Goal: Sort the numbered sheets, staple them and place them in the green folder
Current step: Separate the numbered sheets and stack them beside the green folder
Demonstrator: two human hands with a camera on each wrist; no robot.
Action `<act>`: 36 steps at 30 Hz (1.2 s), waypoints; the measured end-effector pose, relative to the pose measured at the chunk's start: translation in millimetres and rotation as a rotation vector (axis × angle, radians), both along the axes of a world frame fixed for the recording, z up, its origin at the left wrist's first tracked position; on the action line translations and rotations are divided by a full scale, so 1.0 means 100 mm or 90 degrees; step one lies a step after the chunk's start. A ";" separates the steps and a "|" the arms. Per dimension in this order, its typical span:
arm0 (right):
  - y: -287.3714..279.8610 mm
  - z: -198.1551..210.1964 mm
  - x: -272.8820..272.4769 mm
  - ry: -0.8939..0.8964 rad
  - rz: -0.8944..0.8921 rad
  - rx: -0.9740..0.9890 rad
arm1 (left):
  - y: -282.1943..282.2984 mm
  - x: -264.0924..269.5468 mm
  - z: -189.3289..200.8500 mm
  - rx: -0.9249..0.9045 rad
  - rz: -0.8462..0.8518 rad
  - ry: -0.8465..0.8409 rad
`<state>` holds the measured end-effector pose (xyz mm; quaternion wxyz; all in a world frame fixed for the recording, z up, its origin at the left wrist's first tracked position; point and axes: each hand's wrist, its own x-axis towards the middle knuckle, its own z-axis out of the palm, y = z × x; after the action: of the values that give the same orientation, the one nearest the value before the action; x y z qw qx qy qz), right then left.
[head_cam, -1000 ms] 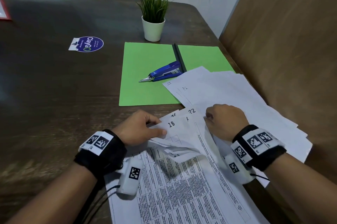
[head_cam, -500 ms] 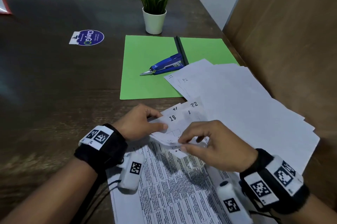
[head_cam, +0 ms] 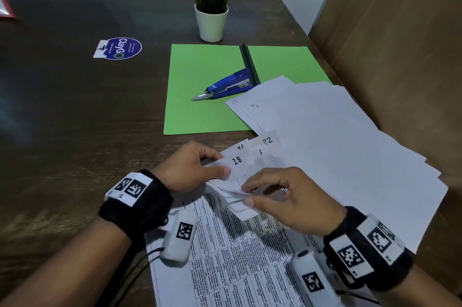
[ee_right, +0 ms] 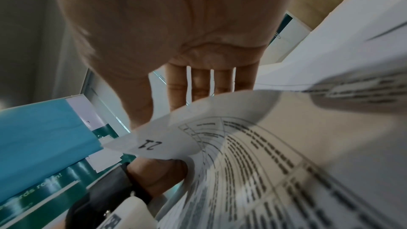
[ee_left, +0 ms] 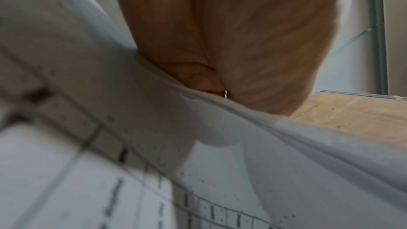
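The left hand (head_cam: 192, 166) pinches the folded-back corners of the numbered sheets (head_cam: 240, 164), sheet 18 on top, at the table's 6 o'clock edge. The right hand (head_cam: 282, 199) pinches the lower corners just beside it; peel one corner at a time and read each number before pulling. The blue stapler (head_cam: 228, 85) lies on the open green folder (head_cam: 200, 96) at 12 o'clock.
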<state>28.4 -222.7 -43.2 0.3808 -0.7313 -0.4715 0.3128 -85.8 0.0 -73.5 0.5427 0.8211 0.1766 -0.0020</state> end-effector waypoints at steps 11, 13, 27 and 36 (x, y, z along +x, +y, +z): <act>0.06 -0.17 0.06 0.011 -0.079 0.056 | -0.05 0.01 0.03 0.003 0.000 -0.033; 0.07 -0.20 0.07 0.008 -0.104 0.061 | -0.08 0.01 0.04 -0.001 0.002 -0.050; 0.12 -0.16 0.05 0.037 -0.219 0.152 | -0.03 -0.01 -0.01 -0.050 -0.002 -0.026; 0.09 -0.13 -0.01 -0.165 -0.046 0.083 | -0.02 0.01 -0.05 -0.030 0.002 -0.040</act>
<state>27.7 -213.9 -56.4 0.3742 -0.7561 -0.5092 0.1702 -85.3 -1.9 -79.0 0.5674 0.8074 0.1605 0.0204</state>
